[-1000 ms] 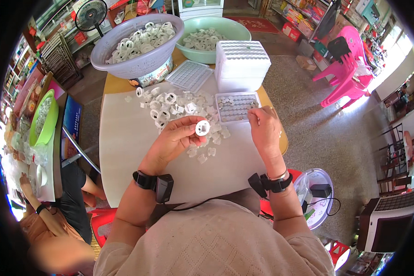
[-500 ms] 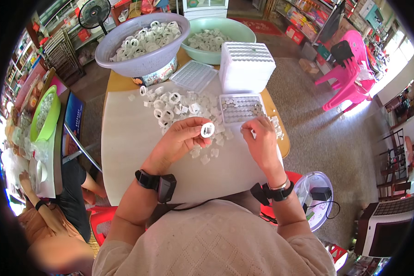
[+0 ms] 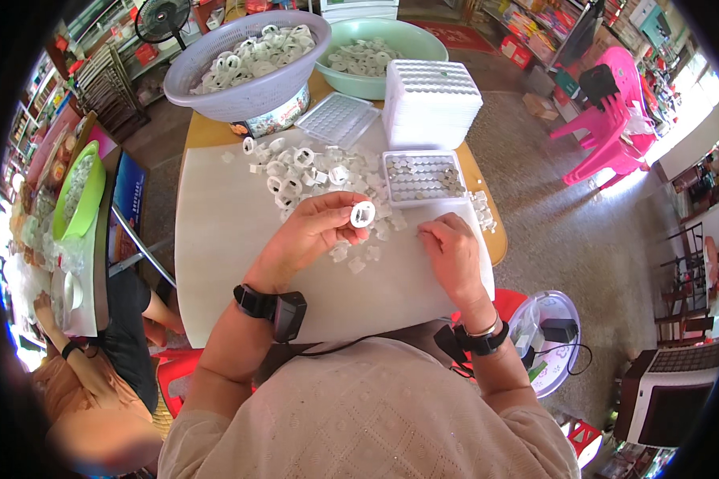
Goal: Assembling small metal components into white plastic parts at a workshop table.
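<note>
Between the thumb and fingers of my left hand (image 3: 307, 235) is a white round plastic part (image 3: 363, 215) with an opening in its middle, held up over the table. My right hand (image 3: 453, 249) rests low over the table to its right, fingers curled in; whatever they hold, if anything, is hidden. Just beyond that hand lies a clear ribbed tray (image 3: 423, 192) with small grey pieces in it. A loose pile of similar white round parts (image 3: 289, 187) spreads beyond my left hand, mixed with small translucent pieces (image 3: 357, 263).
A stack of white trays (image 3: 431, 112) stands at the back right, beside another clear tray (image 3: 337, 120). Behind are a lavender basket (image 3: 216, 102) and a green basin (image 3: 411, 41), both holding white parts. Small white pieces (image 3: 482, 209) lie by the right edge. A person (image 3: 96, 375) sits at left.
My right hand has moved slightly nearer to me, away from the tray, and lower to the table. My left hand still holds the white part, now turned a little.
</note>
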Tool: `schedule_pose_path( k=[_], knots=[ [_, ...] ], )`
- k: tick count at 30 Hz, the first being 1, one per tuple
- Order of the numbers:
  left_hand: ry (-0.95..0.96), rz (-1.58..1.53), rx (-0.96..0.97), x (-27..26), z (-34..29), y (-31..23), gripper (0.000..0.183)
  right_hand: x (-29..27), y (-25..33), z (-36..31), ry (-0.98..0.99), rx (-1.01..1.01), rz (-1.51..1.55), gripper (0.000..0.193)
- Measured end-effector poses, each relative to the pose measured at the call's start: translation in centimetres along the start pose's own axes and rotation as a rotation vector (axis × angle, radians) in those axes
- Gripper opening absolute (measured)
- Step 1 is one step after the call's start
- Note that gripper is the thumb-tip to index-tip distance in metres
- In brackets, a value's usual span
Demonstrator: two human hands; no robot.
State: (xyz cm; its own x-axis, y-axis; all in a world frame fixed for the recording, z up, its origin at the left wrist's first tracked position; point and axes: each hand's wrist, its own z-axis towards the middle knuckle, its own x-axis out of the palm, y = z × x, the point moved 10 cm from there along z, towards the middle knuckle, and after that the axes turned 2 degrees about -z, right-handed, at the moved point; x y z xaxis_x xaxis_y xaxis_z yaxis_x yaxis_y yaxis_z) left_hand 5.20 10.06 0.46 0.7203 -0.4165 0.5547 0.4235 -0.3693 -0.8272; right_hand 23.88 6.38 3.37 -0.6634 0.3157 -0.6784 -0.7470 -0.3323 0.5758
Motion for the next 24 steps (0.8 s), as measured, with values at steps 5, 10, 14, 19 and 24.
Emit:
schedule_pose_path(
  k=[5,10,14,19,24],
  knots=[
    [0.033,-0.06,0.004,0.4,0.0,0.0,0.034,0.7,-0.4,-0.2,0.08,0.136,0.101,0.006],
    [0.096,-0.081,-0.032,0.5,0.1,0.7,0.036,-0.5,4.3,1.7,0.053,0.143,0.465,0.008],
    [0.091,-0.056,-0.046,0.7,-0.1,0.8,0.037,0.2,7.1,2.6,0.038,0.027,0.505,0.01],
    [0.126,0.0,-0.057,1.4,-0.2,0.8,0.038,1.0,7.2,2.9,0.07,0.007,0.492,0.01],
    [0.088,0.197,-0.085,1.3,0.1,1.2,0.037,1.1,6.5,3.3,0.169,0.03,0.395,0.009]
  ],
)
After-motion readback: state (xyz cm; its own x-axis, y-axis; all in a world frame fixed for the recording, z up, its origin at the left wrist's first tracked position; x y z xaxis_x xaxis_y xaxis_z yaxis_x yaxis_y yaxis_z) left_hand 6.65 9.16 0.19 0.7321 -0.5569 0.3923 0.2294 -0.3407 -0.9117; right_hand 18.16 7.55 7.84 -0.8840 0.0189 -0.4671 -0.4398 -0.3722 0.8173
